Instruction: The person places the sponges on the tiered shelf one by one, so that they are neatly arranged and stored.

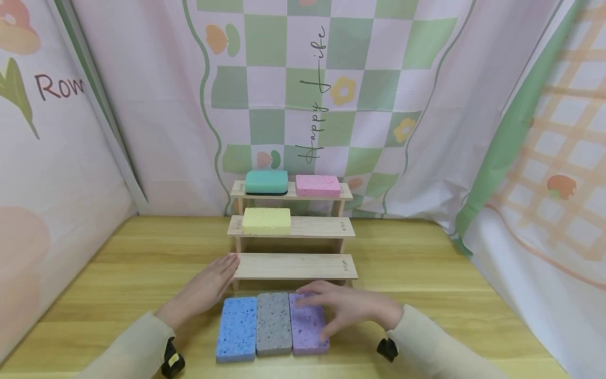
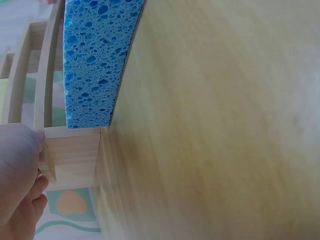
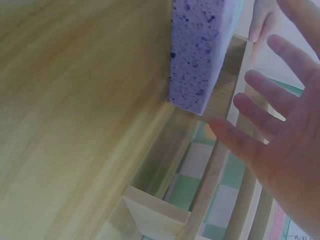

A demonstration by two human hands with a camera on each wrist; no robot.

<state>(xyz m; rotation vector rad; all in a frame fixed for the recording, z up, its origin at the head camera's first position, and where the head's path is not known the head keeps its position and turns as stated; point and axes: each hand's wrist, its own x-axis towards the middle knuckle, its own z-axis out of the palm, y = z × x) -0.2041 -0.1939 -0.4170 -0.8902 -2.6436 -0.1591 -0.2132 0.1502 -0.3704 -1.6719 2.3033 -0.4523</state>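
Side by side on the table in front of the rack lie a blue sponge, a grey sponge and a purple sponge. My right hand hovers over the purple sponge, fingers spread; the right wrist view shows nothing between them. My left hand rests its fingertips at the left end of the bottom shelf of a three-tier wooden rack. In the left wrist view, the blue sponge stands beside that hand.
A yellow sponge sits at the left of the middle shelf. On the top shelf are a teal sponge and a pink sponge. Printed curtains hang behind and at both sides of the wooden table.
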